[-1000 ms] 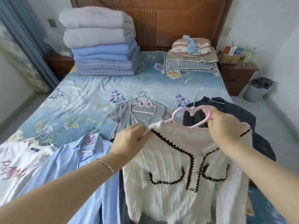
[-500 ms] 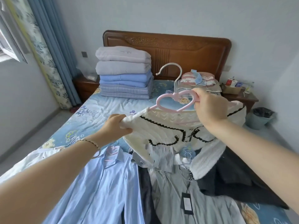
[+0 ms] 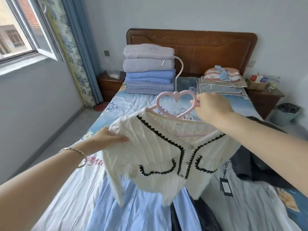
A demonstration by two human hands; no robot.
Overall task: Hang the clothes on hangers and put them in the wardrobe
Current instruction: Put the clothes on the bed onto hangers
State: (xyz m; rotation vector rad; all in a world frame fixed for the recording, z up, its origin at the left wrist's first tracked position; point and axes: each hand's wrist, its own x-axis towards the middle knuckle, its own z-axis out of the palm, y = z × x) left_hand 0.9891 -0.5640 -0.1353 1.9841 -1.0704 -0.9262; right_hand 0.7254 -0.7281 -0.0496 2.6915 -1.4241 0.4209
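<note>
2 grips: right hand (image 3: 213, 109) fingers clamped on pink hanger (image 3: 157, 101), left hand (image 3: 106, 140) pinching white cardigan (image 3: 160, 152) shoulder; loose knit may slide off hanger if shoulder's unseated.

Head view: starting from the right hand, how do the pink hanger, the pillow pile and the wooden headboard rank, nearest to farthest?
1. pink hanger: gripped by the right hand, at its heart loop.
2. pillow pile: beyond the hand, slightly to the right.
3. wooden headboard: behind the pile, farthest back.
</note>
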